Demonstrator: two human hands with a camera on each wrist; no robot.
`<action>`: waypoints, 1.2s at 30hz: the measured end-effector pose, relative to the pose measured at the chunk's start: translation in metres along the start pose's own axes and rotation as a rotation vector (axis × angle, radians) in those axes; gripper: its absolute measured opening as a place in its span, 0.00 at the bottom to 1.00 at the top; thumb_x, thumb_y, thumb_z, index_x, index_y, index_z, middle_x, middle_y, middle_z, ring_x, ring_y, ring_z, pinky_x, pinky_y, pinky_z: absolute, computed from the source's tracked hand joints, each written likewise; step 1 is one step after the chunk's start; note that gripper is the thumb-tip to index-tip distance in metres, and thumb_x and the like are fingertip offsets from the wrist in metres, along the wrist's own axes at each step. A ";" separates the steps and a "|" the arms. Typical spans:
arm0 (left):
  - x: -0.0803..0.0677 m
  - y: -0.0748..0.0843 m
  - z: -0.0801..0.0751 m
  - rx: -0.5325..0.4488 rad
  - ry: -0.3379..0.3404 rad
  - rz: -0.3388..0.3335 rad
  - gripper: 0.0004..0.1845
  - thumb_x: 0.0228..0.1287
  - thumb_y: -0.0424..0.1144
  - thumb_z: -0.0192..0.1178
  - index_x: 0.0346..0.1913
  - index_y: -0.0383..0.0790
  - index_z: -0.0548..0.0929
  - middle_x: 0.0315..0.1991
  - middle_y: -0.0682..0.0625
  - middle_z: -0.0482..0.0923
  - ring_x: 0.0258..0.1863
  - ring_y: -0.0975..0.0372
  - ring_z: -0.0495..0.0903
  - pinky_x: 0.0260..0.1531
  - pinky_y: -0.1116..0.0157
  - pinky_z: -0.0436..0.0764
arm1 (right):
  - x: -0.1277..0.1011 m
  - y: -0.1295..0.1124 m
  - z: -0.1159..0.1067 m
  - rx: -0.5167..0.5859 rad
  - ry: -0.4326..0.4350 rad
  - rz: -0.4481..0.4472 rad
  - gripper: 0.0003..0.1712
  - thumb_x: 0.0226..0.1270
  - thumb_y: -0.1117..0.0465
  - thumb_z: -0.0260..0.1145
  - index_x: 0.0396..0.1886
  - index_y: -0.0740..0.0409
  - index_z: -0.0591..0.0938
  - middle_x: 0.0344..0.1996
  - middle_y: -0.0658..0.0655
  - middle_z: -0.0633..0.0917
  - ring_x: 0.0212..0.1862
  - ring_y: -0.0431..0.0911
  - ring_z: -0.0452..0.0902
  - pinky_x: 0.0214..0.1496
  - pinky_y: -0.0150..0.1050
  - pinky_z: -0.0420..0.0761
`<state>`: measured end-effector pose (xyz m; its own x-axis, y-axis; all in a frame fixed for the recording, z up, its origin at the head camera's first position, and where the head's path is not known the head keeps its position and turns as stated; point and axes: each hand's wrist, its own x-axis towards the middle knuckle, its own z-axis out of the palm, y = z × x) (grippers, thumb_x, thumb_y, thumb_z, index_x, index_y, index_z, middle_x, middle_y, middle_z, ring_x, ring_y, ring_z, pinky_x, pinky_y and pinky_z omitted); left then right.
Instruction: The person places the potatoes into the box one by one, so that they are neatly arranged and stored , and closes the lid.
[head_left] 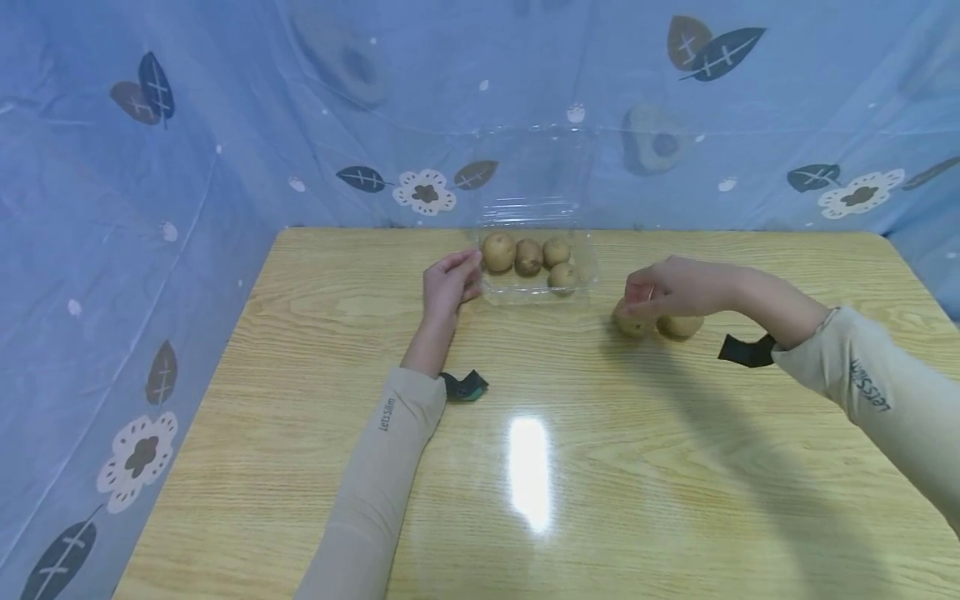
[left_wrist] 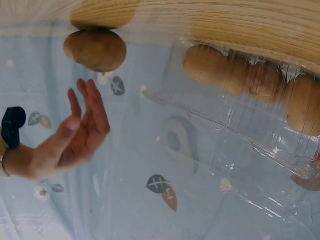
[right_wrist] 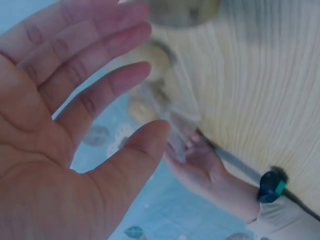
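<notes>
Left hand [head_left: 448,287] resting with relaxed fingers touching the clear box's [head_left: 585,279] left edge; four kiwis [head_left: 528,258] sitting inside the box; right hand [head_left: 663,287] hovering spread over two kiwis [head_left: 681,327] lying on the worktop [head_left: 525,467], gripping nothing

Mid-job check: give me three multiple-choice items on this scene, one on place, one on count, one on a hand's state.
1. Where are the two loose kiwis?
A. in the box
B. on the table right of the box
C. on the cloth

2. How many kiwis lie in the clear box?
A. two
B. four
C. six

3. The right hand is:
A. open above the loose kiwis
B. gripping the box
C. flat on the table

Answers: 1 B, they sit beside the box under the right hand. 2 B, four show inside. 3 A, the wrist view shows straight fingers holding nothing.
</notes>
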<state>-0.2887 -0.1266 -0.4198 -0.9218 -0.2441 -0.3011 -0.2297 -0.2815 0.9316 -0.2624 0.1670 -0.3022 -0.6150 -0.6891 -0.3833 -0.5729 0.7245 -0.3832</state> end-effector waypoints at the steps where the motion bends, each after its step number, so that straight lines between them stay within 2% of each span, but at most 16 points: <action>1: 0.000 0.000 0.000 -0.003 0.000 0.001 0.13 0.53 0.41 0.66 0.41 0.40 0.83 0.36 0.51 0.81 0.29 0.66 0.79 0.22 0.73 0.82 | -0.003 0.004 0.002 0.002 0.013 0.002 0.10 0.66 0.53 0.57 0.36 0.54 0.78 0.35 0.50 0.82 0.39 0.43 0.77 0.39 0.39 0.78; 7: 0.001 0.000 -0.001 -0.016 -0.007 0.009 0.14 0.53 0.41 0.66 0.42 0.38 0.83 0.36 0.51 0.81 0.30 0.66 0.79 0.21 0.73 0.82 | -0.023 0.023 0.009 -0.003 0.080 0.045 0.08 0.66 0.54 0.57 0.37 0.52 0.77 0.34 0.50 0.82 0.38 0.43 0.77 0.38 0.39 0.77; 10: 0.001 0.000 -0.002 -0.019 -0.005 0.017 0.14 0.53 0.41 0.66 0.42 0.38 0.83 0.37 0.51 0.81 0.30 0.65 0.79 0.20 0.74 0.82 | -0.031 0.033 0.014 -0.002 0.108 0.039 0.07 0.65 0.56 0.58 0.37 0.53 0.78 0.34 0.49 0.82 0.37 0.43 0.77 0.38 0.39 0.78; 18: 0.000 0.000 -0.001 -0.017 -0.014 0.011 0.15 0.54 0.41 0.66 0.44 0.38 0.82 0.37 0.52 0.80 0.29 0.66 0.79 0.20 0.74 0.81 | -0.050 0.046 0.024 -0.031 0.214 0.010 0.11 0.56 0.62 0.66 0.40 0.56 0.78 0.35 0.49 0.81 0.35 0.39 0.78 0.37 0.35 0.80; 24: 0.000 0.000 -0.001 -0.012 -0.006 0.005 0.15 0.54 0.41 0.66 0.43 0.39 0.83 0.37 0.52 0.80 0.29 0.66 0.79 0.20 0.74 0.81 | -0.047 0.048 0.033 -0.030 0.321 0.037 0.15 0.53 0.65 0.68 0.41 0.61 0.78 0.37 0.55 0.82 0.38 0.48 0.79 0.34 0.33 0.82; 28: 0.000 0.001 0.000 -0.008 -0.012 -0.002 0.15 0.54 0.42 0.66 0.43 0.39 0.83 0.38 0.52 0.80 0.32 0.65 0.79 0.23 0.73 0.83 | -0.043 0.050 0.043 -0.079 0.391 0.046 0.18 0.50 0.64 0.70 0.42 0.63 0.78 0.38 0.60 0.81 0.41 0.53 0.77 0.35 0.41 0.83; 31: -0.001 0.002 0.000 -0.005 -0.010 -0.009 0.15 0.54 0.42 0.66 0.43 0.40 0.83 0.38 0.51 0.80 0.33 0.63 0.80 0.25 0.71 0.83 | -0.040 0.054 0.050 -0.113 0.420 0.066 0.20 0.48 0.64 0.71 0.42 0.64 0.78 0.37 0.60 0.80 0.40 0.52 0.76 0.36 0.45 0.80; 36: -0.001 0.001 0.000 -0.001 -0.006 -0.011 0.14 0.54 0.42 0.65 0.43 0.40 0.83 0.39 0.51 0.80 0.35 0.63 0.81 0.26 0.72 0.83 | -0.038 0.059 0.055 -0.109 0.433 0.106 0.22 0.48 0.65 0.71 0.44 0.65 0.78 0.38 0.61 0.80 0.37 0.50 0.74 0.34 0.44 0.76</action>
<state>-0.2877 -0.1271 -0.4181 -0.9211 -0.2353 -0.3102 -0.2397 -0.2849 0.9281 -0.2433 0.2349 -0.3564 -0.8299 -0.5576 -0.0207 -0.5338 0.8043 -0.2611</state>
